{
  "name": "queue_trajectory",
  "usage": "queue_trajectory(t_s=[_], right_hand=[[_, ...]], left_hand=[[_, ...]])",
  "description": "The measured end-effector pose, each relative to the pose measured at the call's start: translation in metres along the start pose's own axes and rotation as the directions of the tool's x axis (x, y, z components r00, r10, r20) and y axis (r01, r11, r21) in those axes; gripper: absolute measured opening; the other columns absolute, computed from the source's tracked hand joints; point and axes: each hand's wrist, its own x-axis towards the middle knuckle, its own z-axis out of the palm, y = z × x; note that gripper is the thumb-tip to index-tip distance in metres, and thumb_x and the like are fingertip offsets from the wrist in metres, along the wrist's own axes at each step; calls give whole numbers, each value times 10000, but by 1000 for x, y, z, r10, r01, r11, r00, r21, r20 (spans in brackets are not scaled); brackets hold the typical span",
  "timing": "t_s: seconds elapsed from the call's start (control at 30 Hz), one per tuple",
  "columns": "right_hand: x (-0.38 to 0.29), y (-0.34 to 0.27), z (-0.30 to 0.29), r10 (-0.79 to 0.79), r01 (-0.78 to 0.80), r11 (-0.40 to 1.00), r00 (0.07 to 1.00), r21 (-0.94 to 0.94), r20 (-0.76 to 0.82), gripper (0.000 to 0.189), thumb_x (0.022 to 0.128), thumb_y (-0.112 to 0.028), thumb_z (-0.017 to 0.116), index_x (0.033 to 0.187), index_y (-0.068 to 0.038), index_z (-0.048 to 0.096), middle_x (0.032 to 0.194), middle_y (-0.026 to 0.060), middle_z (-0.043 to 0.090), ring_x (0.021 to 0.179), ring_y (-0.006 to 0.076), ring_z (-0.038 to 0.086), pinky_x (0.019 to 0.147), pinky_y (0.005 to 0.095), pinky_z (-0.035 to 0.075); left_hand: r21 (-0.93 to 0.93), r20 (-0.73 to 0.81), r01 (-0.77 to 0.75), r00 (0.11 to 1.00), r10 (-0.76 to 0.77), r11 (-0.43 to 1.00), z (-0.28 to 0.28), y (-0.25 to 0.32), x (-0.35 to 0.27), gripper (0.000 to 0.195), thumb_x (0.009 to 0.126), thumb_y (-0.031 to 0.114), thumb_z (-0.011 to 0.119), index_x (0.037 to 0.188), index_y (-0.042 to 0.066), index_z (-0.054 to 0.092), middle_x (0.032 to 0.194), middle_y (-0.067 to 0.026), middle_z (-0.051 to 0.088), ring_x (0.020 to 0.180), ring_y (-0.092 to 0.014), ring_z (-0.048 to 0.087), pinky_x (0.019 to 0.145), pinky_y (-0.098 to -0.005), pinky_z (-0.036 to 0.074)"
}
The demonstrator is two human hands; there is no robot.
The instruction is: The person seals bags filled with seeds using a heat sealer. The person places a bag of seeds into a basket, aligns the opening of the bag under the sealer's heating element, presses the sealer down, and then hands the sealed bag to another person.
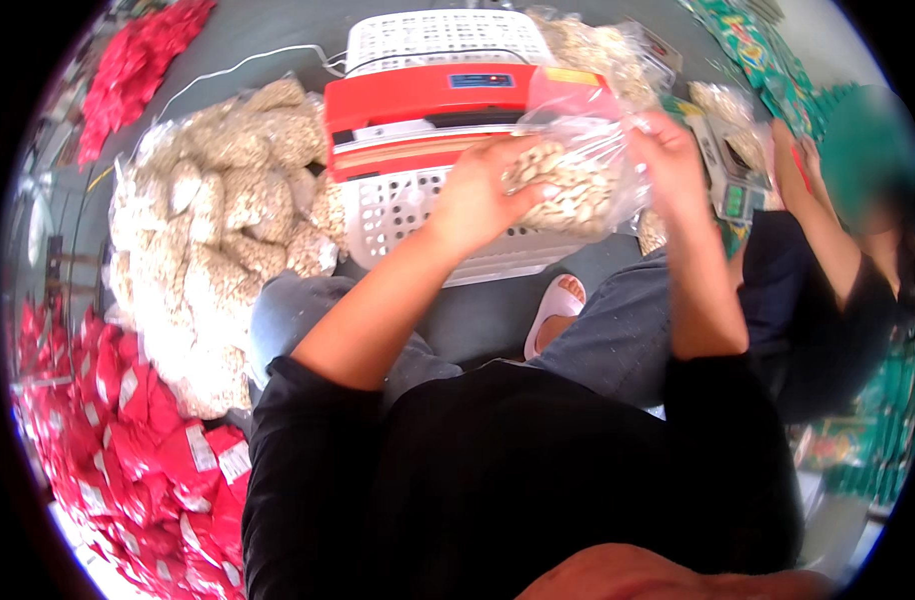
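Note:
A clear plastic bag of pale nuts or beans [574, 191] hangs between my two hands, over the right part of a red heat sealer [420, 94]. My left hand [491, 184] grips the filled part of the bag from the left, with the thumb across its front. My right hand [664, 150] pinches the upper right of the bag, where the film is gathered. The sealer rests on an upturned-looking white perforated plastic basket [401, 210] before my knees. Whether its jaw touches the bag is hidden behind the film.
Many filled clear bags [236, 202] lie heaped at left, with red packets [150, 465] below them. More filled bags [592, 56] lie behind the basket. At right, a co-worker sits by a digital scale [731, 195]. Green packaging [757, 52] lies beyond. A white cable [247, 56] crosses the floor.

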Motion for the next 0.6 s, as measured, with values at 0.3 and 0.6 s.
queue_trajectory(t_s=[0.3,0.6], right_hand=[[-2,13,11,297,-253,943,931,-215,212,119,757,-166,567,723,-52,572,515,2,505,387,58,434,358,182,340],[6,21,-28,80,-89,969,996,-232,-48,49,700,-76,584,695,-47,546,605,-14,548,488,18,426,421,163,301]], left_hand=[[102,70,339,935,-347,935,-9,-14,-12,310,600,290,726,710,25,611,556,-73,550,522,-208,532,518,-333,412],[-604,-18,396,861,-508,692,-46,-20,-41,60,736,53,626,769,3,622,731,-14,596,676,-71,517,634,-196,402]])
